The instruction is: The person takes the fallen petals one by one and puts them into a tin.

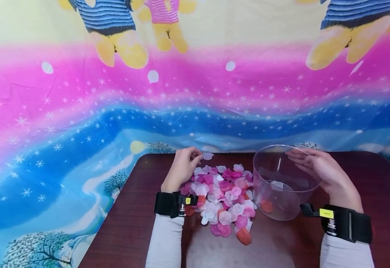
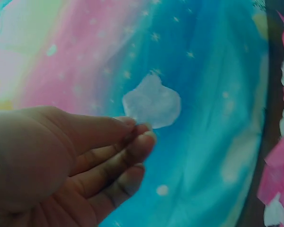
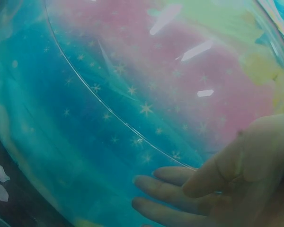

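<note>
White sleeves [image 1: 165,242] meet black wrist straps [image 1: 345,224] bearing small mounts [image 1: 309,210] with yellow labels [image 1: 326,213].

Behind the dark reddish-brown table [image 1: 124,223] I see a cloth [image 1: 64,160] hanging in ripples, printed with yellow figures [image 1: 121,46] in striped tops, pink and blue bands [image 1: 191,78], snowflakes [image 1: 26,192] and trees [image 1: 41,249]; a pale sheen [image 1: 235,253] lies on the tabletop.

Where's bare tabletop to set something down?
Three bare patches of table: between the left hand and the left edge; right of the right hand; and the near strip between the white sleeves, nearer than the petals and clear tub. Crowded: left hand to tub, petal-covered.
</note>
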